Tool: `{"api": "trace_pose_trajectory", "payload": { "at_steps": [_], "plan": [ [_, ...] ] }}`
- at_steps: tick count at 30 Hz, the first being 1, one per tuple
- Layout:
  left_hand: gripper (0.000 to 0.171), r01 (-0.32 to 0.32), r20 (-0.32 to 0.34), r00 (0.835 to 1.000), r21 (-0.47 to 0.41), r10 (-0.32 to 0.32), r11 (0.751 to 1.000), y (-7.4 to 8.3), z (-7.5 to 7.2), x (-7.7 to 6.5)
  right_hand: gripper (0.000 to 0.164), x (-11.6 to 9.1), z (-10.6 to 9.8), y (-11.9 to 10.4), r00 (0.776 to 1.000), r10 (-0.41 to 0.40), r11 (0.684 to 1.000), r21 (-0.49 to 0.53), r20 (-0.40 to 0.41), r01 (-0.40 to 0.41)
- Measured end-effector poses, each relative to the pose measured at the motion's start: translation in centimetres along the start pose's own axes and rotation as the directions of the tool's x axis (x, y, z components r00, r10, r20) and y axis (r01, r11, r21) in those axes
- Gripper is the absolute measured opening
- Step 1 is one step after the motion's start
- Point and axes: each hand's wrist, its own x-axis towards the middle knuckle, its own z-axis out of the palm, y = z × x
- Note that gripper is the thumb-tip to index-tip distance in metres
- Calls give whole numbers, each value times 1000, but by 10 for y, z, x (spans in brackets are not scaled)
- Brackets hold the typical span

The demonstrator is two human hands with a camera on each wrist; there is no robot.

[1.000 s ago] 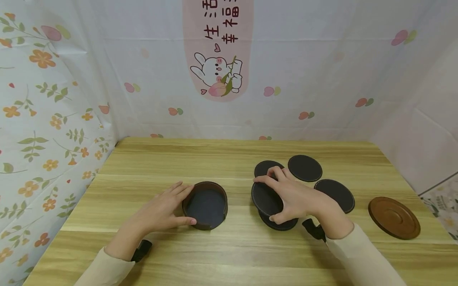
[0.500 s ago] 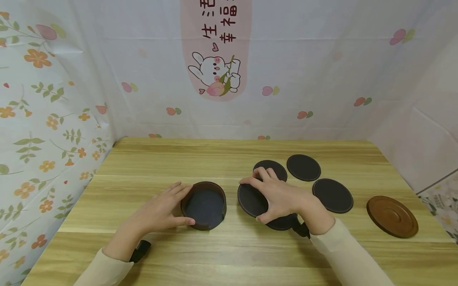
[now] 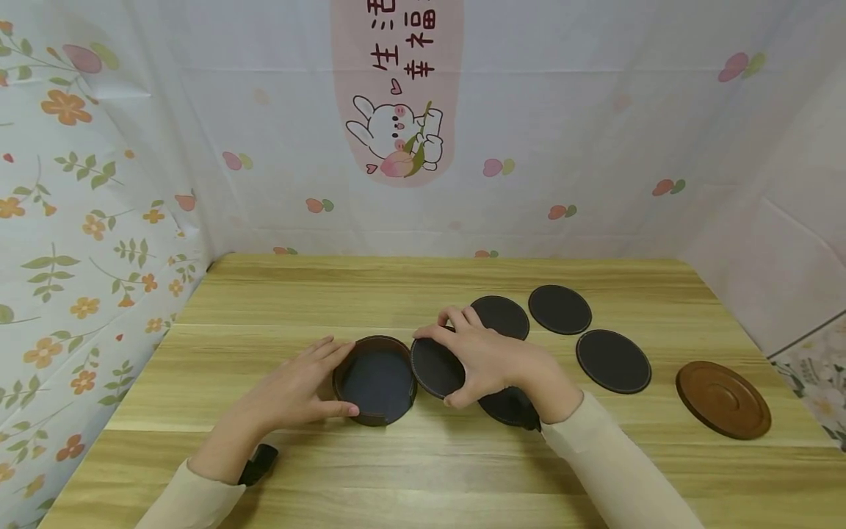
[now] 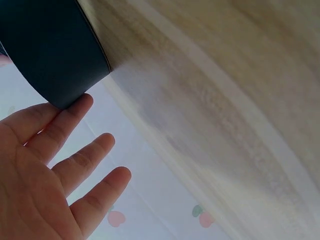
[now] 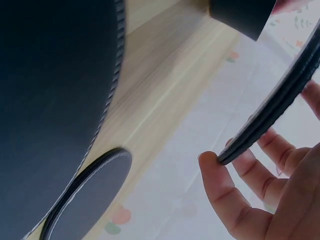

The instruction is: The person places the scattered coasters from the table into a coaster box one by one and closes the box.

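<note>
A round coaster holder, dark with a brown inner wall and a notch at the front right, stands on the wooden table. My left hand lies against its left side, fingers extended along the rim and thumb at the front. The left wrist view shows fingertips right at the dark holder wall. Just right of the holder, my right hand grips a black stitched coaster by its edge, thumb in front and fingers behind. The coaster is tilted, its left edge meeting the holder's rim in the head view.
Three black coasters lie toward the back right: one behind the right hand, one farther back and one farther right. Another coaster is partly hidden under the right wrist. A brown round lid-like disc lies at far right.
My right hand has carried the black coaster leftward, off the coaster beneath it and up to the holder. My left hand has stayed at the holder.
</note>
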Motion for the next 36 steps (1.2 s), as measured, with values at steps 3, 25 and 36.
{"api": "trace_pose_trajectory", "payload": {
  "at_steps": [3,25,36],
  "plan": [
    [96,5,7,1000,-12,-4,1000,-1,-1,0,88,8,1,-5,1000,-9,1000,15,16,9],
    [102,-52,14,999,-68,53,996,-8,-4,4,93,47,8,-35,991,-127,992,-6,49,128],
    [98,-80,5,997,-107,81,991,-11,-3,7,93,55,17,-45,987,-150,989,12,61,150]
  ]
}}
